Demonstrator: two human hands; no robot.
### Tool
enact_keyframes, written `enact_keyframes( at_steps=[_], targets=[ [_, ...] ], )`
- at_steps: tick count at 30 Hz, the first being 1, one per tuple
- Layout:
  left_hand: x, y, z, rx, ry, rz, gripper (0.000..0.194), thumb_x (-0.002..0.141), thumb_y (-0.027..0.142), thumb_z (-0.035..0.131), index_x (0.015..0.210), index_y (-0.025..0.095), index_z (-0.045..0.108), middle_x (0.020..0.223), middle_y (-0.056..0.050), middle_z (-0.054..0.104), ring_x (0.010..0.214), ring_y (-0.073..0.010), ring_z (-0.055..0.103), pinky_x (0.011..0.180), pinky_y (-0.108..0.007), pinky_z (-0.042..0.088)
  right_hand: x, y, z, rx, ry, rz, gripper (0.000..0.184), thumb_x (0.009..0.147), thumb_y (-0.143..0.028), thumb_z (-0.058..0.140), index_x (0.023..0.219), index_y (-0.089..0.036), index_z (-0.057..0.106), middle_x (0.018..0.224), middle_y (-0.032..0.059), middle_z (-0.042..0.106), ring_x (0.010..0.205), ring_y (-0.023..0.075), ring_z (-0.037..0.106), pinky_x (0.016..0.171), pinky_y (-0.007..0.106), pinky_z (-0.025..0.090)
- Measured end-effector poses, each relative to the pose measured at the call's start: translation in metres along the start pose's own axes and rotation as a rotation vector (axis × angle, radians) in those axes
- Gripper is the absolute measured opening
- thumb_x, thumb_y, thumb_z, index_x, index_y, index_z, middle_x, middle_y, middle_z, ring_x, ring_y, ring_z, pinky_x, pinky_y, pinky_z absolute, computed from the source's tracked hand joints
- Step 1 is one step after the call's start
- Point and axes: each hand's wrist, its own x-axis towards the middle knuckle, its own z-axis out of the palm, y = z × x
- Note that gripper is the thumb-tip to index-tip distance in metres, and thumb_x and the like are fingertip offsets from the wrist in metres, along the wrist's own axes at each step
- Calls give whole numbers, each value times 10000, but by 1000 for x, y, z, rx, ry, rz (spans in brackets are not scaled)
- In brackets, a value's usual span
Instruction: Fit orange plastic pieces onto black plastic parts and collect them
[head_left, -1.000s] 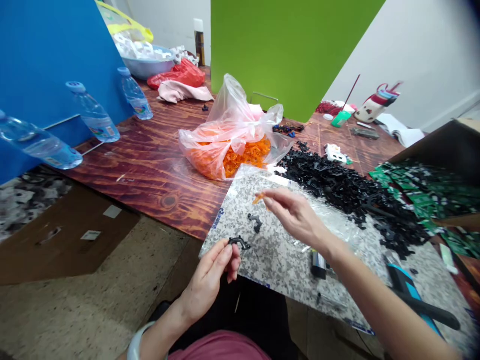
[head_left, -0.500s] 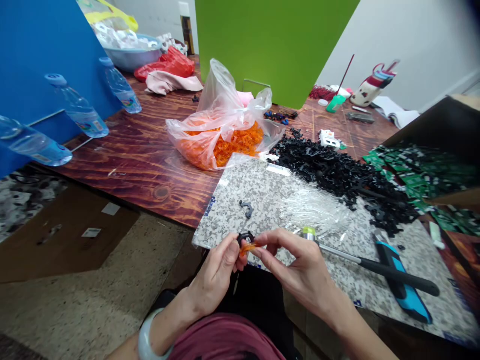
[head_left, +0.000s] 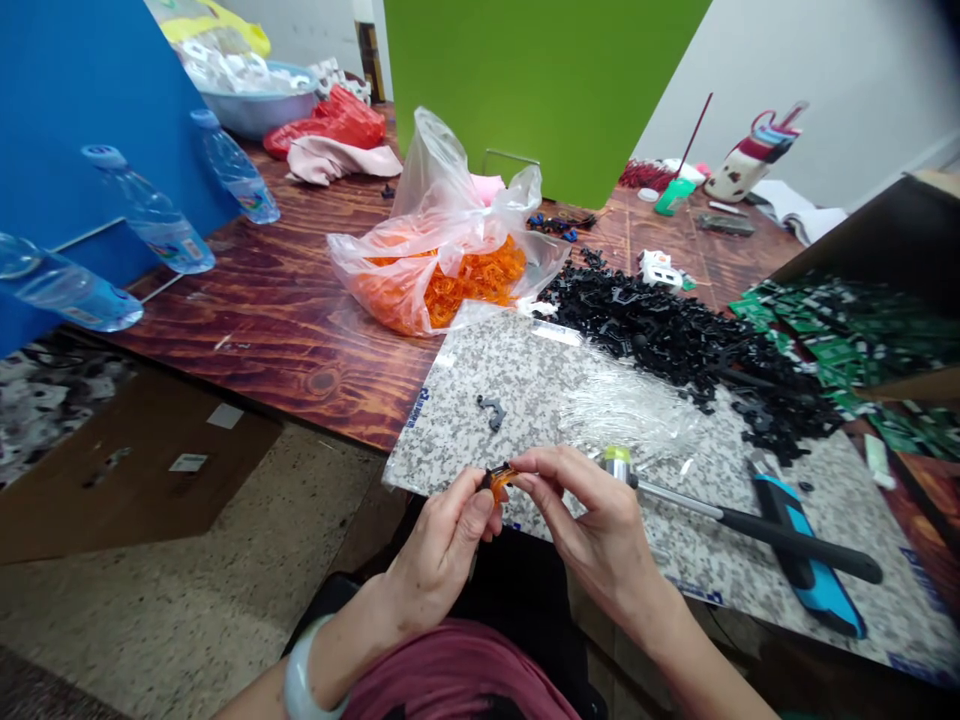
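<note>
In front of my body, my left hand [head_left: 442, 535] pinches a small black plastic part [head_left: 491, 477] together with an orange translucent plastic part [head_left: 500, 484]. My right hand [head_left: 592, 525] closes thumb and forefinger on the other end of the orange part. Fingers cover much of both pieces, so I cannot tell how they fit together. Just beyond my hands, a loose black plastic part [head_left: 493, 411] lies on the speckled grey board [head_left: 510, 350]. Right of my right hand rests a hammer [head_left: 720, 515] with a black grip, its handle crossing a blue-and-black utility knife [head_left: 810, 560].
A clear bag [head_left: 442, 270] of orange parts stands behind the board. Black parts [head_left: 660, 330] are heaped at its back right, beside thin clear strands [head_left: 630, 410]. Green circuit boards [head_left: 840, 350] spill from a box at right. Water bottles [head_left: 157, 220] stand left.
Both hands have tilted the pieces, and the black part's open curve no longer shows. The right fingers have shifted slightly up. The view has moved a little.
</note>
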Motion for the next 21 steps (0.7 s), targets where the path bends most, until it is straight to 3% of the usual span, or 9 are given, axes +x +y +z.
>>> enact_keyframes(
  at_steps=[15,21],
  targets=[
    [2,-2,3,-10,3,-7,326,992,401,274,838,186,464,710,22,500,647,-120,472,646,-253,392,-7,6,17,5,100,158,122,920,-170,511,941,-197,629,910,29,661,831,140,594,690,255,466],
    [4,-5,4,27,8,-6,228,979,366,358,874,191,460,713,36,492,635,-111,464,623,-238,384,-8,7,21,0,137,167,113,913,-172,525,932,-194,634,904,31,659,838,143,596,688,259,473]
  ],
)
